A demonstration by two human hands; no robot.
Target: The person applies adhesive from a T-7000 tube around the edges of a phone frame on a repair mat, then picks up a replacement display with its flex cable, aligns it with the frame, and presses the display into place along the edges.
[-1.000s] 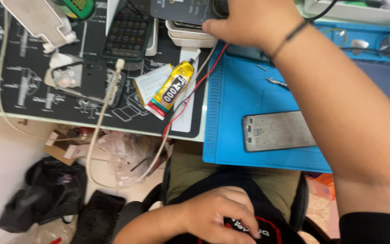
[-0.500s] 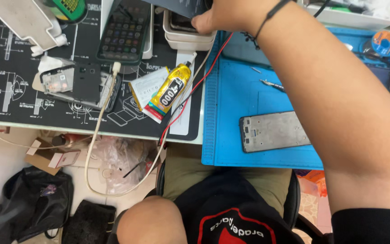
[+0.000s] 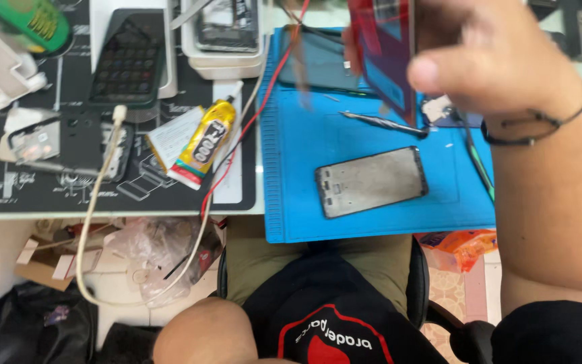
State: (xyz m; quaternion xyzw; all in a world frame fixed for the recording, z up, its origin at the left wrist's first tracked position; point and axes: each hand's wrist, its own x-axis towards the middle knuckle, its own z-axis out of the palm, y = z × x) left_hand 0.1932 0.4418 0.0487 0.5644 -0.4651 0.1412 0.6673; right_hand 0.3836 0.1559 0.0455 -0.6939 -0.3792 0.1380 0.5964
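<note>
Across the right of the desk, a blue work mat (image 3: 372,216), its near edge at the desk's front. Left of it, a black printed mat (image 3: 55,189) crowded with small parts. Coming in from the right edge, a bare forearm with a dark cord bracelet (image 3: 540,128) at the wrist. Raised above the blue mat, close to the camera and blurred, the right hand (image 3: 493,54): fingers curled, thumb forward, closed on a thin flat phone panel (image 3: 382,47) with a reddish sheen, held on edge over the mat's far side. Left hand out of view; only a bare elbow or knee at the bottom edge, which one cannot be told. Flat on the blue mat, well below the held panel, a grey phone frame (image 3: 370,180), lying crosswise. Between the two, a slim metal tool (image 3: 382,123) on the mat. On the black mat, a dark calculator (image 3: 128,64) on a white base. Near the mats' meeting edge, a yellow glue tube (image 3: 202,143) on a slip of white paper. Crossing there, a red wire (image 3: 250,121) and a white cable (image 3: 99,202) hanging over the desk's front.
</note>
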